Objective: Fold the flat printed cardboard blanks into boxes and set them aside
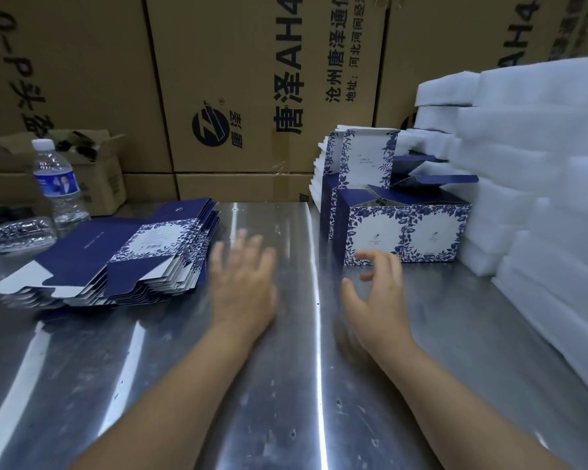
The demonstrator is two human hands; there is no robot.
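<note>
A stack of flat blue-and-white printed blanks [123, 259] lies on the left of the steel table [286, 385]. Folded boxes [404, 232] with the same floral print stand at the right, their top flaps open; more upright folded ones [357, 157] stand behind them. My left hand [241, 283] hovers flat over the table's middle, fingers spread, blurred, holding nothing. My right hand [377, 293] is just in front of the nearest folded box, fingers loosely curved, not touching it.
White foam sheets [540, 198] are piled high along the right edge. A water bottle [56, 184] and a plastic packet [14, 234] sit at the far left. Large brown cartons [252, 79] wall off the back of the table.
</note>
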